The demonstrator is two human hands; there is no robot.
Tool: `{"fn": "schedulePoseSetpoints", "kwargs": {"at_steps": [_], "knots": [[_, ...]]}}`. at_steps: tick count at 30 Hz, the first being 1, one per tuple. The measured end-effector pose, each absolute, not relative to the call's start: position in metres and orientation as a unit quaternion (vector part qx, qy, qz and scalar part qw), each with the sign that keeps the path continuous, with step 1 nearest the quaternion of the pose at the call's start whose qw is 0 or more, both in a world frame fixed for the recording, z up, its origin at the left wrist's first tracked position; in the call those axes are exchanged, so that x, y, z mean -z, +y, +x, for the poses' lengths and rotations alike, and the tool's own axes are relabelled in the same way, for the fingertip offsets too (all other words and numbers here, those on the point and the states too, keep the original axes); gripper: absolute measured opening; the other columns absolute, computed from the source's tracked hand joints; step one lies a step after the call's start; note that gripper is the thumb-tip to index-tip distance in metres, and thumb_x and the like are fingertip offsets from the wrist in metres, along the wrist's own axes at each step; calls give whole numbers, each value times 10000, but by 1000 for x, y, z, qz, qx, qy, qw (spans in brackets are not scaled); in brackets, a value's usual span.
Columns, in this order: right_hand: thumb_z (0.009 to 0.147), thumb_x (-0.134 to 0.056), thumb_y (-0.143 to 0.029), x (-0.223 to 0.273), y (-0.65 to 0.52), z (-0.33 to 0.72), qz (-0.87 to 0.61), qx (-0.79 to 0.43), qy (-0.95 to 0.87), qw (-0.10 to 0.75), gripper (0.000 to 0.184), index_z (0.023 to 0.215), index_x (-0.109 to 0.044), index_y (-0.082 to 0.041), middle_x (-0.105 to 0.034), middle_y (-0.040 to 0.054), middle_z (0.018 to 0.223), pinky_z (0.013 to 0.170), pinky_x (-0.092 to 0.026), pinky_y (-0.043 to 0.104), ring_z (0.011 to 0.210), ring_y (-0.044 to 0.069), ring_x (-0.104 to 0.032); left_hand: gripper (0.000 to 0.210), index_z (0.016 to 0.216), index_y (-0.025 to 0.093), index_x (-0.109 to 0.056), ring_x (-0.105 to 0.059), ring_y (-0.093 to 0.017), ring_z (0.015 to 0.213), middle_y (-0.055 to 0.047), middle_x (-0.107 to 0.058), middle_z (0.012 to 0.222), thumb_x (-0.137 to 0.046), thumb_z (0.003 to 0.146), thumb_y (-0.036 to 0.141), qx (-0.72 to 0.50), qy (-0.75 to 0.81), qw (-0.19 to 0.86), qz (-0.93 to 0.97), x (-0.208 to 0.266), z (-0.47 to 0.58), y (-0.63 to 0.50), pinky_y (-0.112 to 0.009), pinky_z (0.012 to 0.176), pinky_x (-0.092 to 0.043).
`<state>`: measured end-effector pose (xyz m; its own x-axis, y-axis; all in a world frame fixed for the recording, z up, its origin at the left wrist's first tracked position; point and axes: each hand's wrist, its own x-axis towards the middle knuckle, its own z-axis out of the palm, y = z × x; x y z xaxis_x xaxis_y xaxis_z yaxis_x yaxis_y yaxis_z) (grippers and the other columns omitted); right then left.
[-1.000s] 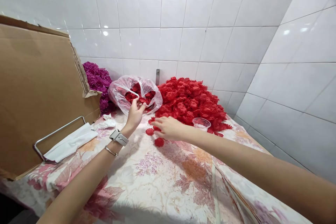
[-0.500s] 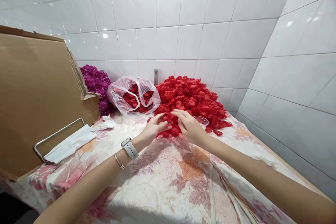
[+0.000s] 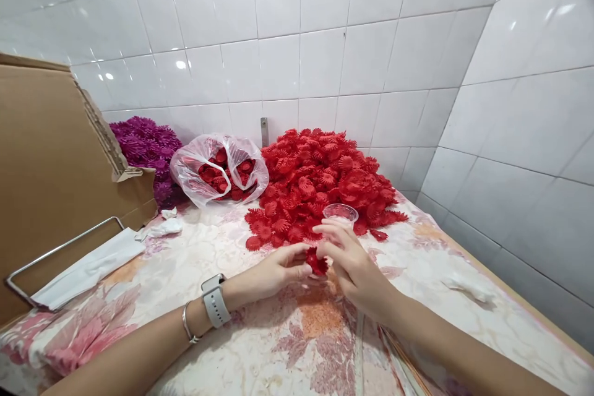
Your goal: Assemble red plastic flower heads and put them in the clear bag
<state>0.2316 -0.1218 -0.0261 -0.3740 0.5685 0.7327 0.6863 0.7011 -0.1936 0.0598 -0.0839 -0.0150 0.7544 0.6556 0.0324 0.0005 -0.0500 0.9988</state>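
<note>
Between the thumb and fingers of my left hand point(image 3: 283, 272) is a red artificial flower point(image 3: 317, 261) with a jagged, petal-like rim, just above the tablecloth. My right hand point(image 3: 352, 263) is over its right side, fingers bent and apart, with a fingertip at the flower's edge. The right thumb is hidden. Just beyond the right fingers stands a clear plastic cup point(image 3: 341, 211), its lower part covered by that hand. Behind both hands lies a large heap of red flower pieces point(image 3: 320, 179).
A clear plastic bag point(image 3: 185, 167) of red pieces stands left of the heap, with purple flower pieces point(image 3: 148, 148) beyond. At left are a cardboard box point(image 3: 55, 167), a metal frame point(image 3: 65, 250) and white paper point(image 3: 88, 269). Thin strips point(image 3: 403, 359) lie near the right forearm.
Both hands have drawn back from the red heap toward me, and the left hand now holds a red flower. The view has shifted somewhat, and more of the cup shows.
</note>
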Motion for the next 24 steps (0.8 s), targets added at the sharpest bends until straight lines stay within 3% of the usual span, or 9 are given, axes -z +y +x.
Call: {"fn": "schedulePoseSetpoints", "kwargs": {"at_steps": [5,12,17,24], "knots": [[670,-346,44,31,-125,232,-384,47,-822,418,395,910,-544,-199,-469,117,1188,900,-398,498,1159,254,-377,386,1091,199,-561,-613,-184,854,-74,-597,1080,-630,735,330,-258,238,681,642,25,58,-89,-333,795,-467],[713,-355,37,32,-128,231,-364,90,-815,442,279,747,-520,-186,-517,117,1066,880,-417,473,1123,255,-394,360,1096,200,-571,-562,-214,996,-68,-581,1150,-621,746,271,-288,279,625,670,21,56,-87,-332,867,-432],[717,-360,20,33,-132,225,-380,96,-825,408,349,939,-542,-180,-463,138,1182,901,-396,503,1161,269,-352,363,1091,192,-573,-550,-228,1022,-76,-579,1157,-616,745,293,-269,257,621,690,19,57,-88,-334,861,-437],[697,-351,40,33,-130,227,-391,104,-801,441,327,818,-557,-182,-513,118,1080,888,-407,473,1103,254,-403,346,1069,177,-586,-579,-215,963,-80,-611,1080,-620,746,298,-267,230,657,666,23,60,-89,-352,860,-441]]}}
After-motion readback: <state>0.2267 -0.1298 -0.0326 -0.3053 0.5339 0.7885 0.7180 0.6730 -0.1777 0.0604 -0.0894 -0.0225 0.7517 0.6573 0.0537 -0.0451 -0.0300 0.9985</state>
